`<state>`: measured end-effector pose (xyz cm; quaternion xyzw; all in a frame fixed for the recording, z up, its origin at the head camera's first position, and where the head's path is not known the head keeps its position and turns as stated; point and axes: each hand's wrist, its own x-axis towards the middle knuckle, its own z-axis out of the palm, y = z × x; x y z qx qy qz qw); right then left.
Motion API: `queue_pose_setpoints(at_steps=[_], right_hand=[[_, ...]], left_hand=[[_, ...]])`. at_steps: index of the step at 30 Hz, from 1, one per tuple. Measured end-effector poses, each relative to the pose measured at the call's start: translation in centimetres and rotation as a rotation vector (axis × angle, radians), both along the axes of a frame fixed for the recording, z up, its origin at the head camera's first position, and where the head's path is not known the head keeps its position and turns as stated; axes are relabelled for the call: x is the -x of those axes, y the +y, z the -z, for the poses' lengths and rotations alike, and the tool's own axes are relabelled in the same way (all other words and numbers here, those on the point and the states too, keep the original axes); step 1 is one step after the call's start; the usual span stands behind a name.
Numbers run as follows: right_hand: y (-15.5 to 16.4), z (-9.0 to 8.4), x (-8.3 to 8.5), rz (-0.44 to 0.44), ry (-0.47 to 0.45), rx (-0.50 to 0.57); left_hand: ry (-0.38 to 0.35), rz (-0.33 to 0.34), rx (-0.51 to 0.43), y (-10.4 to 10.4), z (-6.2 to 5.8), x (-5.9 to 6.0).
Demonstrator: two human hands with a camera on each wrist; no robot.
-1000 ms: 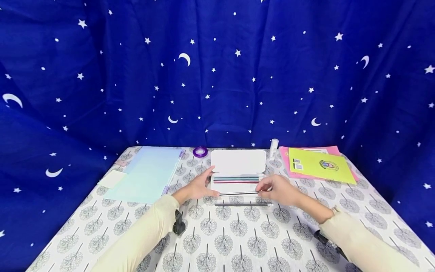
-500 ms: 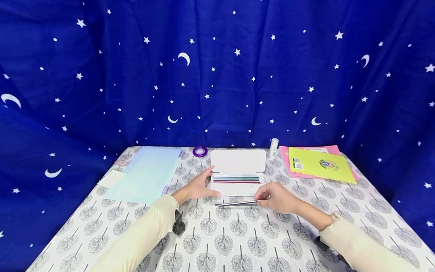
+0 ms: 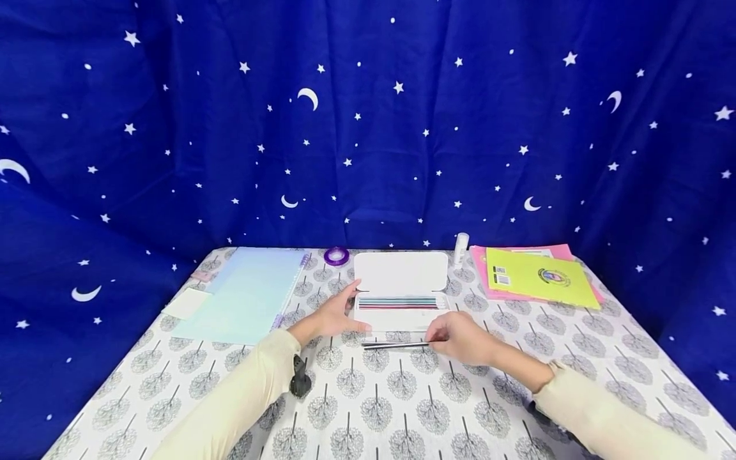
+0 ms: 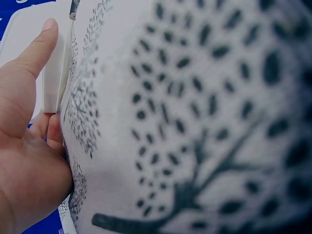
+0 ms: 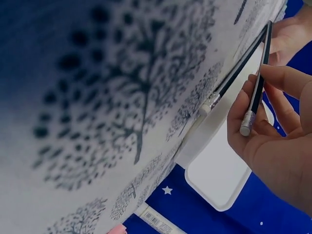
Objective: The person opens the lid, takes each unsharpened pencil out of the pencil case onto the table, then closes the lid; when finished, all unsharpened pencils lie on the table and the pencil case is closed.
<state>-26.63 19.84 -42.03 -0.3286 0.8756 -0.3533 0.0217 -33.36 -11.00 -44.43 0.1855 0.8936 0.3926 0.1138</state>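
My left hand holds the left end of an open white pencil case, thumb at its front corner and fingers around the end in the left wrist view. The case's lid leans back, and several coloured pencils lie inside. In front of the case my right hand pinches a dark pencil near its white eraser end. A second dark pencil, also with a white eraser, lies on the tablecloth beside it. The two pencils nearly overlap at their far ends.
At the left lie a light blue spiral notebook and a pale paper pad. Behind the case sit a purple tape roll and a white glue stick. Yellow and pink booklets are stacked at the right.
My right hand has brought its pencil from the case's front edge toward me, down beside the pencil on the cloth. My left hand stays at the case's left end.
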Motion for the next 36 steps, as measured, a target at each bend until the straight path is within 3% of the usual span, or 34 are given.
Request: queue_pose_setpoints(at_steps=[27,36], right_hand=[[-1.01,0.37,0.60,0.023,0.034,-0.084],[-1.05,0.37,0.81,-0.005,0.046,-0.093]], left_hand=[[0.002,0.003,-0.005,-0.22,-0.25,-0.02],[-0.001,0.007,-0.004,-0.17,-0.09,-0.02]])
